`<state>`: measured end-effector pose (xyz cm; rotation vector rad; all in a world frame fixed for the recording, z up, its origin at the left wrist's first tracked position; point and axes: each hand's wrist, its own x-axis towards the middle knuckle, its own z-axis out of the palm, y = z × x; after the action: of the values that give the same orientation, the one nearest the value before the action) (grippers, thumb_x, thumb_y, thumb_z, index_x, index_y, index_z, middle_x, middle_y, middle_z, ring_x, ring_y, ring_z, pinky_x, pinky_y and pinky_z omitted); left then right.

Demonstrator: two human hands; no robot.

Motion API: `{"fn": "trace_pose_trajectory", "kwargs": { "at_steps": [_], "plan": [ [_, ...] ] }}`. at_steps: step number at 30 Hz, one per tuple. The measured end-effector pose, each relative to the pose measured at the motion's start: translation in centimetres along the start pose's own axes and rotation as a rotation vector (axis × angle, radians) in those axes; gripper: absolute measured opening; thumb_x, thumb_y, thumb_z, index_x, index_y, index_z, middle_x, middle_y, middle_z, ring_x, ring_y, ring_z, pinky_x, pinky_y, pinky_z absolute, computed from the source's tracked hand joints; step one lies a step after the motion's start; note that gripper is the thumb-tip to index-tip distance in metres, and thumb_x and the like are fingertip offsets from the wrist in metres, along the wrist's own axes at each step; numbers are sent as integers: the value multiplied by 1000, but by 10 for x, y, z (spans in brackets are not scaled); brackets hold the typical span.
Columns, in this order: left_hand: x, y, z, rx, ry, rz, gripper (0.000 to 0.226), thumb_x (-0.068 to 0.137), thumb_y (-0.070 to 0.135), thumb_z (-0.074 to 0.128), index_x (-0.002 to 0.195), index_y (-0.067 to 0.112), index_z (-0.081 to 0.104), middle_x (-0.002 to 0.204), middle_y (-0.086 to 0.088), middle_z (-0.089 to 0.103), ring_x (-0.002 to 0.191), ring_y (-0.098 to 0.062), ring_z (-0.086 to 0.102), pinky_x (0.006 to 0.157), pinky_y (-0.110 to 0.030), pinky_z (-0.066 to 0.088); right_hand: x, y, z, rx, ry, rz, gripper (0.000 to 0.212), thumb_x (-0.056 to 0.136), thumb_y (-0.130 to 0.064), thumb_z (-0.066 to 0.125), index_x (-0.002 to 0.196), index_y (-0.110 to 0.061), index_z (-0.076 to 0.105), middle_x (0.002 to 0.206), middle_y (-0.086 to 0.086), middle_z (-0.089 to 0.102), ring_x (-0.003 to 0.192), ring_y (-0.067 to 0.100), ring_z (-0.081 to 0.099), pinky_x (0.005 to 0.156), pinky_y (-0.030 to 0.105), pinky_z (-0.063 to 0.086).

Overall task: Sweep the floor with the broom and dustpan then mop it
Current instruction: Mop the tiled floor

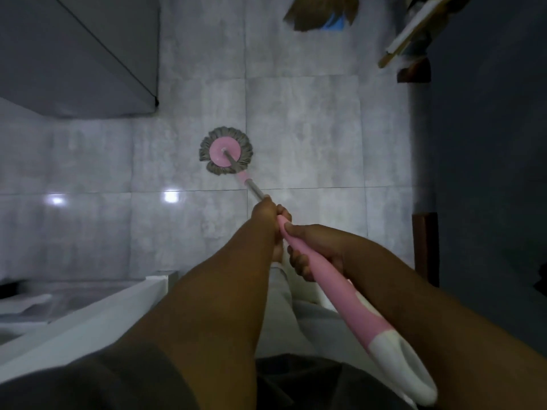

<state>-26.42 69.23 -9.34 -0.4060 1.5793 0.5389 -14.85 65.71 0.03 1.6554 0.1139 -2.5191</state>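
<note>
A mop with a round pink disc and grey strands (226,151) lies flat on the grey tiled floor (302,128) ahead of me. Its metal and pink handle (340,294) runs back toward me and ends in a white loop grip at the lower right. My left hand (265,216) grips the handle higher up, where the metal meets the pink sleeve. My right hand (310,250) grips the pink sleeve just behind it. A broom's brown bristles (322,11) lie on the floor at the top, with something blue under them.
A grey cabinet or bed corner (88,54) juts in at the upper left. A white ledge (88,315) runs along the lower left. Wooden pieces (414,34) lean at the upper right, beside a dark wall and a brown post (426,247).
</note>
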Motion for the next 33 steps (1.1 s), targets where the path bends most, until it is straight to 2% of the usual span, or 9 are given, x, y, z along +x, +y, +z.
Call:
{"fn": "trace_pose_trajectory", "kwargs": {
  "at_steps": [3, 6, 11, 15, 19, 23, 26, 29, 33],
  "plan": [
    [7, 11, -25, -62, 78, -13, 44, 101, 45, 51, 68, 16, 43, 52, 6, 36, 41, -10, 33, 35, -9, 25, 15, -5, 20, -73, -2, 23, 51, 93, -60, 51, 68, -15, 51, 55, -2, 41, 39, 7, 36, 38, 16, 33],
    [7, -3, -17, -101, 96, -3, 45, 101, 45, 50, 67, 16, 43, 52, 6, 35, 40, -9, 32, 37, -8, 25, 11, 0, 6, -85, -3, 35, 52, 94, -58, 51, 66, -14, 52, 53, -2, 42, 36, 7, 37, 36, 14, 33],
    [2, -62, 40, -117, 27, -10, 46, 101, 48, 47, 67, 16, 45, 32, 5, 36, 20, -11, 34, 40, -8, 28, -25, 29, -65, -64, 70, 7, 49, 94, -53, 54, 70, -10, 57, 54, -1, 45, 36, 8, 40, 35, 14, 36],
    [-5, -140, 106, -10, -60, 5, 48, 102, 50, 38, 71, 15, 48, 29, 1, 41, 19, -14, 37, 44, -15, 33, -66, 80, -144, 47, 63, 6, 48, 92, -51, 55, 73, -8, 58, 53, 2, 49, 34, 10, 44, 35, 17, 40],
    [-12, -222, 178, 79, -159, -30, 46, 102, 52, 40, 90, 11, 57, 52, -4, 50, 36, -19, 46, 44, -18, 40, -107, 138, -224, 204, 27, -29, 46, 90, -50, 55, 77, -6, 56, 50, 4, 51, 33, 13, 47, 34, 21, 44],
    [-36, -288, 226, 158, -233, -75, 48, 102, 48, 43, 120, 8, 62, 68, -6, 54, 52, -20, 51, 49, -27, 46, -143, 192, -275, 328, 27, -72, 45, 88, -49, 56, 85, -4, 54, 52, 7, 52, 33, 14, 49, 33, 23, 45],
    [-52, -318, 241, 218, -290, -111, 45, 104, 45, 42, 124, 10, 61, 76, -8, 56, 58, -20, 53, 45, -27, 43, -160, 217, -293, 426, -13, -66, 49, 89, -52, 53, 80, -3, 56, 50, 7, 54, 33, 14, 51, 33, 24, 46],
    [-55, -320, 234, 215, -303, -122, 40, 105, 43, 41, 114, 9, 60, 76, -6, 52, 59, -18, 50, 45, -28, 40, -160, 218, -283, 400, 17, -52, 49, 88, -54, 54, 80, -5, 53, 49, 5, 53, 32, 13, 50, 32, 24, 45],
    [-45, -298, 203, 119, -280, -82, 39, 103, 43, 45, 79, 12, 51, 61, -5, 46, 48, -18, 42, 46, -25, 37, -143, 204, -247, 283, 87, -39, 45, 85, -53, 58, 86, -9, 52, 51, 3, 51, 33, 11, 49, 32, 23, 44]
  ]
}}
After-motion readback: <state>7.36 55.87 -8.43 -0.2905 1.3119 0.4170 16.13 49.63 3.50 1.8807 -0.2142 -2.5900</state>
